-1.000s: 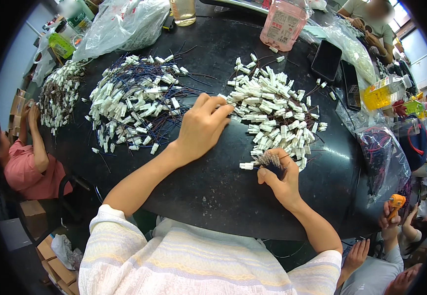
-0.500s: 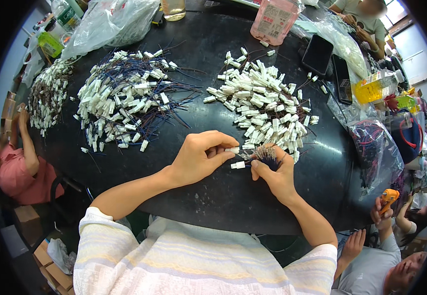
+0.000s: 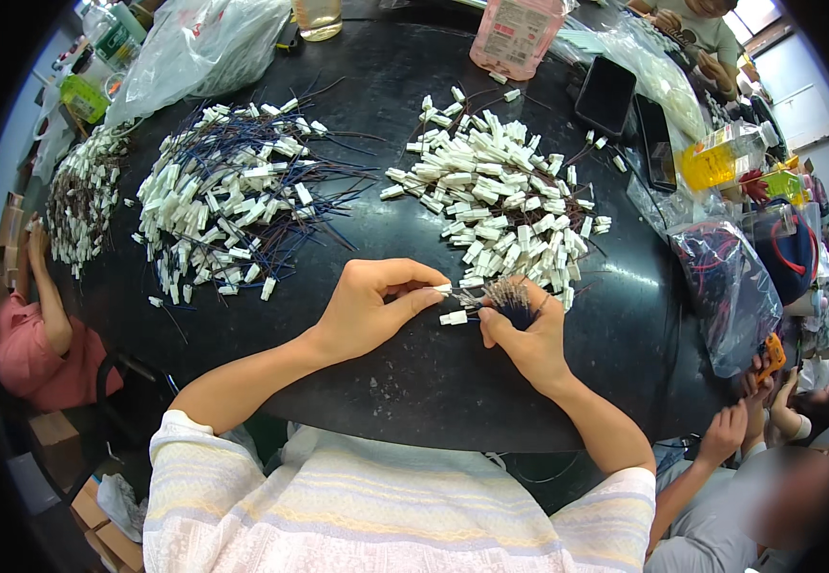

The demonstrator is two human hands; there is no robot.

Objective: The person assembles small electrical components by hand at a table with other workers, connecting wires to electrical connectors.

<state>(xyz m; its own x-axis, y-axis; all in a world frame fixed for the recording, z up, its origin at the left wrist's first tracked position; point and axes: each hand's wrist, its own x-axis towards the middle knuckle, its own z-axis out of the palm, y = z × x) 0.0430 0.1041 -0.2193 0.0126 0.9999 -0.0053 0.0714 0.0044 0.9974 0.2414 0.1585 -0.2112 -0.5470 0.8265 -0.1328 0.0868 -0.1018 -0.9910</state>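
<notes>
Between its thumb and forefinger my left hand (image 3: 376,304) pinches a small white plastic connector (image 3: 444,288). My right hand (image 3: 532,342) is closed around a bundle of dark blue wires (image 3: 513,304) with bare metal ends, which fan out toward the left hand. The tips of the bundle are close to the held connector; whether one wire is inside it is too small to tell. A second white connector (image 3: 454,318) sits just below, at the bundle's left side. Beyond my right hand spreads a pile of white connectors with brown wires (image 3: 505,181).
Left of that pile lies another, of white connectors with blue wires (image 3: 233,191); a third heap (image 3: 85,196) is at the far left. Phones (image 3: 609,96), a pink bottle (image 3: 520,38) and a yellow bottle (image 3: 720,158) stand around the black table (image 3: 386,401). Co-workers sit left and right.
The whole view has shifted slightly. My hands keep the same grips, with the connector still at the wire tips. At the right, the co-worker's orange glue gun has moved down and turned.
</notes>
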